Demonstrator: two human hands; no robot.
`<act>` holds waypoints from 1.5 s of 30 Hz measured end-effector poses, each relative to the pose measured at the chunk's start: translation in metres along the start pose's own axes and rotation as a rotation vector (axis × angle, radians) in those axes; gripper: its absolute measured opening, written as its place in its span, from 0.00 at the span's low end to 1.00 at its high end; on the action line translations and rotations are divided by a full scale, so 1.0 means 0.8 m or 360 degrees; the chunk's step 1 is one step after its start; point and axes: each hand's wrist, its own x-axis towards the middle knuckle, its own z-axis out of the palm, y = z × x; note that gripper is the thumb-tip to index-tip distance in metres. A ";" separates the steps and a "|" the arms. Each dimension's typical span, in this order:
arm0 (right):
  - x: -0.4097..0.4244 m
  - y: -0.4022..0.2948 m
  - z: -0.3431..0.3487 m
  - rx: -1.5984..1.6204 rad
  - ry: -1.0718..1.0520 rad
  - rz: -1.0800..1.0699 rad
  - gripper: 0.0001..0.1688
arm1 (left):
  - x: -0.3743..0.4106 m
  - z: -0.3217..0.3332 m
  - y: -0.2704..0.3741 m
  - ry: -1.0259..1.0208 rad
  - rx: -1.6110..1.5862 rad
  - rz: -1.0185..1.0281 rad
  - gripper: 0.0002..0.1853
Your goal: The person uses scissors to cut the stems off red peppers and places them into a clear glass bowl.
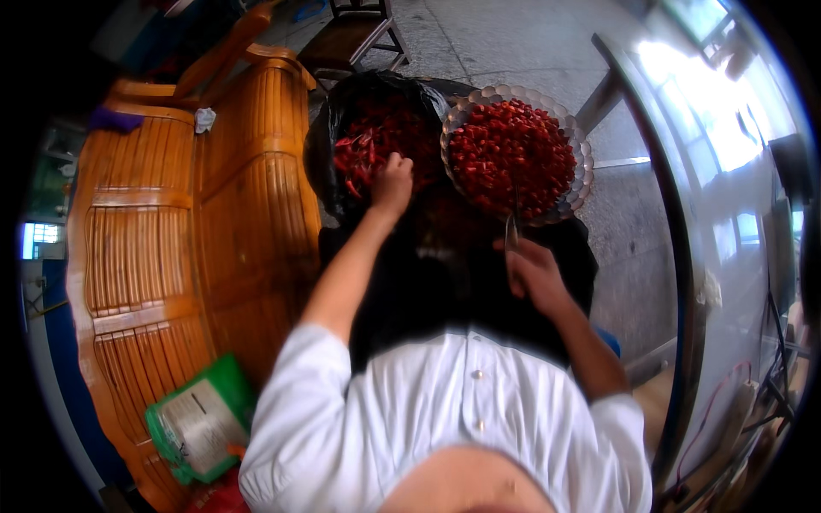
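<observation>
My left hand (393, 184) reaches into a black plastic bag (319, 151) of whole dried red chili peppers (363, 154), its fingers bent down at the peppers; whether it pinches one is not clear. To the right of the bag stands a scalloped bowl (582, 160) filled with cut red chili pieces (513, 151). My right hand (531, 266) is closed around the handles of metal scissors (512, 227) just below the bowl's near rim. The scissor blades point away from me over the chili pieces.
A slatted wooden bench (253, 192) runs along the left, bearing a green package (199, 420), a crumpled tissue (204, 120) and a purple cloth (115, 120). A wooden chair (340, 42) stands beyond the bag. On the right is a table with a glossy top (725, 243).
</observation>
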 end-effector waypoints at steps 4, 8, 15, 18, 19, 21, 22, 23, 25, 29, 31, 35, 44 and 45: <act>-0.003 0.002 0.000 0.0007 -0.0191 0.0035 0.21 | 0.003 -0.033 0.018 0.0160 -0.1487 -0.0716 0.09; -0.006 0.006 0.002 -0.0033 -0.0441 0.0029 0.27 | -0.017 -0.048 0.069 -0.0083 -0.2275 -0.1087 0.07; -0.007 0.004 0.003 -0.0036 -0.0357 -0.0072 0.26 | -0.040 -0.056 0.133 -0.0415 -0.2160 -0.0990 0.08; -0.003 0.011 -0.002 -0.0072 -0.0289 -0.0040 0.25 | -0.042 -0.055 0.136 -0.0486 -0.2183 -0.0922 0.09; -0.003 0.013 -0.006 -0.0072 -0.0289 -0.0034 0.25 | -0.042 -0.055 0.136 -0.0501 -0.2190 -0.0907 0.09; -0.003 0.013 -0.006 -0.0070 -0.0275 -0.0014 0.24 | -0.040 -0.057 0.135 -0.0492 -0.2128 -0.0887 0.09; -0.004 0.010 -0.004 -0.0068 -0.0259 0.0000 0.24 | -0.038 -0.059 0.135 -0.0467 -0.2059 -0.0883 0.08; -0.004 0.009 -0.002 -0.0067 -0.0244 0.0015 0.24 | -0.036 -0.060 0.135 -0.0443 -0.1991 -0.0878 0.08; -0.006 0.010 0.000 0.0007 -0.0298 -0.0095 0.23 | -0.035 -0.057 0.132 -0.0371 -0.1927 -0.0855 0.07; -0.008 0.007 0.002 0.0097 -0.0344 -0.0109 0.23 | -0.036 -0.057 0.140 -0.0357 -0.1642 -0.0655 0.05; -0.004 0.010 0.000 -0.0024 -0.0325 -0.0026 0.22 | -0.039 -0.053 0.146 -0.0323 -0.1720 -0.0596 0.05; -0.004 0.009 -0.001 -0.0040 -0.0314 0.0047 0.22 | -0.039 -0.045 0.141 -0.0299 -0.1684 -0.0566 0.05; -0.006 0.008 0.001 -0.0021 -0.0385 -0.0069 0.25 | -0.025 -0.038 0.134 -0.0155 -0.1274 -0.0514 0.07; -0.007 0.007 0.001 0.0000 -0.0388 -0.0066 0.26 | -0.026 -0.037 0.136 -0.0152 -0.1312 -0.0492 0.07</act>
